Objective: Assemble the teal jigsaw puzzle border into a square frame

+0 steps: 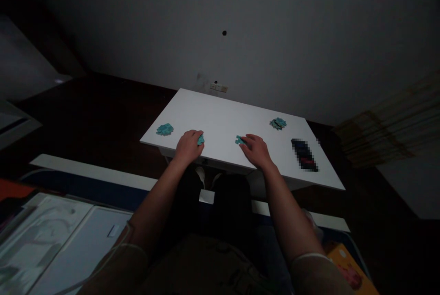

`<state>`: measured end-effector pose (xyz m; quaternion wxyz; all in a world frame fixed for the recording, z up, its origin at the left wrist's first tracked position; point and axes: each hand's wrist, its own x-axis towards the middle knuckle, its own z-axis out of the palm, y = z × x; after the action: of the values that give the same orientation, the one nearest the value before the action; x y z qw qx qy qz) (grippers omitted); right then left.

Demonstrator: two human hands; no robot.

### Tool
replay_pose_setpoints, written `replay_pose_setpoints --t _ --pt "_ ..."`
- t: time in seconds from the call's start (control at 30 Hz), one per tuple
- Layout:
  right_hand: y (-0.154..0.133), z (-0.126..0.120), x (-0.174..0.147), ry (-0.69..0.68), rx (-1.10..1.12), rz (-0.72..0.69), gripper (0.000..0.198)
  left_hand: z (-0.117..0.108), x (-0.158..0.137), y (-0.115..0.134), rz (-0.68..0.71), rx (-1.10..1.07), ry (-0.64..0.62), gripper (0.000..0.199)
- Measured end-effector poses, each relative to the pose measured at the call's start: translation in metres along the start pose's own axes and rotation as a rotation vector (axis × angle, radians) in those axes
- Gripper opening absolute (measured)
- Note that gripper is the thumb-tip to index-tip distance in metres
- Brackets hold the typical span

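My left hand [189, 147] is at the near edge of the white table, its fingers closed on a small teal jigsaw puzzle piece [200, 140]. A gap of bare tabletop separates it from my right hand [256, 149], which pinches another teal puzzle piece [238, 140] with a knobbed edge. Left of my left hand lies a loose pile of teal pieces [165, 129]. A second pile [277, 123], with some darker edges showing, sits farther back on the right. My fingers partly cover both held pieces.
A dark, pixelated object [305, 155] lies on the right side of the white table [220, 116]. Behind stands a grey wall with a socket strip [219, 87]. Beside me are a white box [82, 240] on the left and an orange box [350, 267] on the right.
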<state>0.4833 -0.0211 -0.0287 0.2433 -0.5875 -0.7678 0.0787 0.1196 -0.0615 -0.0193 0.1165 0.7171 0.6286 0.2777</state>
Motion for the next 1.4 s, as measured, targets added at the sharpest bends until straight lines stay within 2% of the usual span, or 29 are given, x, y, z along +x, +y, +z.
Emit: replay_pose_setpoints --t 0.27,0.43,0.57,0.67,0.8,0.87,0.93,1.0,1.07,1.13,1.23,1.33,1.4 --pt "0.015 0.007 0.009 0.087 0.044 0.100 0.045 0.019 -0.018 0.033 0.077 -0.086 -0.008 0.049" --pt "0.011 0.004 0.003 0.123 0.074 0.099 0.045 0.041 -0.024 0.068 0.200 -0.219 -0.099 0.026" --pt "0.007 0.001 0.001 0.116 0.082 0.100 0.043 0.048 -0.023 0.088 0.297 -0.249 -0.191 0.041" --pt "0.006 0.000 0.000 0.116 0.089 0.098 0.042 0.044 -0.025 0.090 0.325 -0.297 -0.216 0.055" --pt "0.005 0.001 -0.003 0.077 0.063 0.015 0.042 0.035 -0.039 0.077 0.343 -0.411 -0.237 0.075" --pt "0.005 0.002 -0.003 0.067 0.052 -0.006 0.042 0.030 -0.045 0.069 0.334 -0.521 -0.248 0.070" --pt "0.006 0.004 -0.002 0.093 0.058 0.041 0.042 0.026 -0.043 0.064 0.264 -0.652 -0.228 0.055" --pt "0.008 0.006 0.000 0.137 0.071 0.110 0.042 0.026 -0.030 0.065 0.134 -0.791 -0.166 0.047" --pt "0.010 0.009 0.002 0.177 0.085 0.154 0.041 0.029 -0.002 0.071 -0.021 -0.943 -0.091 0.052" --pt "0.011 0.012 0.003 0.207 0.099 0.181 0.040 0.036 0.037 0.079 -0.176 -1.092 -0.082 0.057" --pt "0.010 0.014 0.000 0.229 0.095 0.199 0.038 0.047 0.101 0.089 -0.376 -1.244 -0.106 0.052" --pt "0.003 0.007 0.000 0.250 0.088 0.171 0.034 0.053 0.149 0.092 -0.361 -1.246 -0.181 0.043" --pt "-0.004 0.000 0.008 0.239 0.103 0.137 0.034 0.054 0.168 0.090 -0.328 -1.227 -0.249 0.044"
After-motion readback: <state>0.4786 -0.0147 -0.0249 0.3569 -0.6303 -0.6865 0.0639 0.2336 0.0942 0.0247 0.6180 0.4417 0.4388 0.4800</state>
